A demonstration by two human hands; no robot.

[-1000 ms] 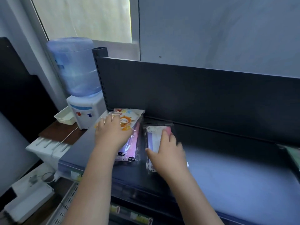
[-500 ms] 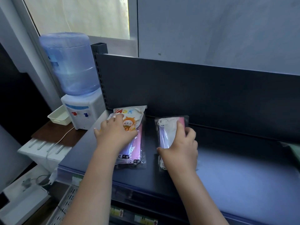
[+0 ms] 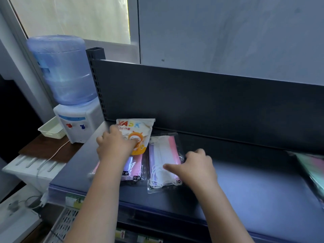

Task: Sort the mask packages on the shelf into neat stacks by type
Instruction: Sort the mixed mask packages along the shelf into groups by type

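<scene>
On the shelf (image 3: 245, 190), both hands press flat: left (image 3: 115, 146) on cartoon pack (image 3: 138, 130), right (image 3: 196, 167) on clear pack (image 3: 163, 158).

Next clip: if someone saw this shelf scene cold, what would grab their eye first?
Probably the two bare hands on mask packs at the left of the dark grey metal shelf. The left hand rests on a white cartoon-printed mask pouch atop clear pink-and-purple packs; the right hand touches a clear pack of pink, white and purple masks beside them. A blue water-dispenser bottle stands farther left.
</scene>
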